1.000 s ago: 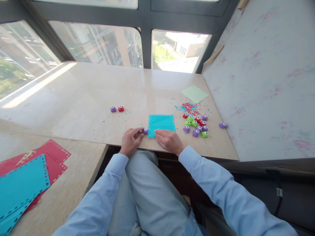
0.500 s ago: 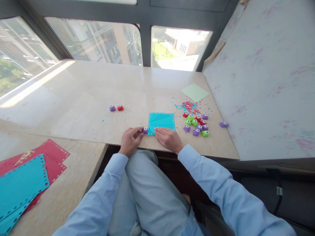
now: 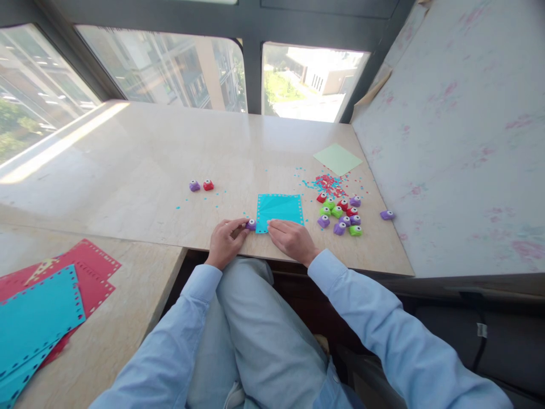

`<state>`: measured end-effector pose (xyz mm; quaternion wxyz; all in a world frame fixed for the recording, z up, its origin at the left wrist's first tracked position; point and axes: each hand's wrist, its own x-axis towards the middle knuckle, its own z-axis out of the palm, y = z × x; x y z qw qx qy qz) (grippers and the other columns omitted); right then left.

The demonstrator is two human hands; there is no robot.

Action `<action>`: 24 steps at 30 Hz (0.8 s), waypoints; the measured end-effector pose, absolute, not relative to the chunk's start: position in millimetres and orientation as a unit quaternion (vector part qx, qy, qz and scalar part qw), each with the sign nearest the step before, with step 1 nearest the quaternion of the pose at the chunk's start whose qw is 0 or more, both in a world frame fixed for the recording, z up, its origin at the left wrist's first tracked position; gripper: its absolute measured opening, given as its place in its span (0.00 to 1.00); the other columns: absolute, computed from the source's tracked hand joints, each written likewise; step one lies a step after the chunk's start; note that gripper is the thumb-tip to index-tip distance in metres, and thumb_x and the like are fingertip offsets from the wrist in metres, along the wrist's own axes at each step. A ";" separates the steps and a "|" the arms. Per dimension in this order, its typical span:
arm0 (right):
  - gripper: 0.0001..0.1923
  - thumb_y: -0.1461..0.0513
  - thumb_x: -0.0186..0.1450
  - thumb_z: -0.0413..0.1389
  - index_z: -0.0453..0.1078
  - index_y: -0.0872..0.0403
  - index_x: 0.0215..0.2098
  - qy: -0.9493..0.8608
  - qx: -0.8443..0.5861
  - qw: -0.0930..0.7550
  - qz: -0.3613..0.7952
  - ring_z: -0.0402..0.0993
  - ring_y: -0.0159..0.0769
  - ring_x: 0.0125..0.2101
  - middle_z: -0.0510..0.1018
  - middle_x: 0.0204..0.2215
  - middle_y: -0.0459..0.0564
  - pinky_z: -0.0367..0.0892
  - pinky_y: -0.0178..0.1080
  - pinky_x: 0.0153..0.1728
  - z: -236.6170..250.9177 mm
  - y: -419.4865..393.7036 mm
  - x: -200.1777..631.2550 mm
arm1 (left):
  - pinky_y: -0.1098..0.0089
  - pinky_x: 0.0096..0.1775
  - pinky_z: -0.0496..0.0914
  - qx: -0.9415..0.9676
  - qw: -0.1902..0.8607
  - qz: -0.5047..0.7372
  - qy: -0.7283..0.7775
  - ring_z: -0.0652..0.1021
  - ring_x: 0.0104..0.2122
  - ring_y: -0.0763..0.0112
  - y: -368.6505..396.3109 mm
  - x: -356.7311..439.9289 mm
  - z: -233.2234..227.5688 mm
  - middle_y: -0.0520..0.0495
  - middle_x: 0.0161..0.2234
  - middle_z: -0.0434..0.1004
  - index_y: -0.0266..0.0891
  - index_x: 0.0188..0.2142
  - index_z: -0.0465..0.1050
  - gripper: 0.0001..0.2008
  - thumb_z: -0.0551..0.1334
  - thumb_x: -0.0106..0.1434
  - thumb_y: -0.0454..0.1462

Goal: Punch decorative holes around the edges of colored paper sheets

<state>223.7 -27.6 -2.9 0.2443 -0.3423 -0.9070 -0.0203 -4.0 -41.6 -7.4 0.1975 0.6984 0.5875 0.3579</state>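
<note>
Turquoise paper square (image 3: 279, 209), dot-punched border; purple punch (image 3: 251, 225); pale green sheet (image 3: 337, 159); red and turquoise sheets (image 3: 46, 295); red, green, purple punches (image 3: 340, 215).

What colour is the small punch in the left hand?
Purple punch, pinched by the left hand; head view.

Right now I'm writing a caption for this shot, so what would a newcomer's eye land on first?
The turquoise paper square with punched edges near the table's front edge: the left hand holds a small purple punch at its corner and the right hand presses the sheet down. Right of it sits a cluster of colourful punches, with red and blue confetti just beyond.
</note>
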 end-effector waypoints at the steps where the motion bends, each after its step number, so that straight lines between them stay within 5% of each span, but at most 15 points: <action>1: 0.11 0.65 0.71 0.50 0.75 0.55 0.43 -0.907 -0.342 0.244 -0.022 0.76 0.39 0.49 0.80 0.48 0.53 0.72 0.40 0.48 -3.2 -27.4 223.3 | 0.63 0.45 0.71 0.698 0.198 0.358 0.588 0.77 0.39 0.64 -41.7 -3.9 -7.2 0.48 0.37 0.80 0.45 0.47 0.78 0.14 0.63 0.62 0.41; 24: 0.11 0.68 0.70 0.52 0.75 0.56 0.44 -0.917 -0.293 0.270 -0.012 0.76 0.40 0.50 0.80 0.47 0.53 0.72 0.41 0.51 -8.0 -27.6 223.9 | 0.63 0.46 0.71 0.709 0.189 0.360 0.576 0.77 0.40 0.65 -41.5 -4.1 -6.7 0.47 0.41 0.81 0.43 0.47 0.78 0.13 0.62 0.63 0.39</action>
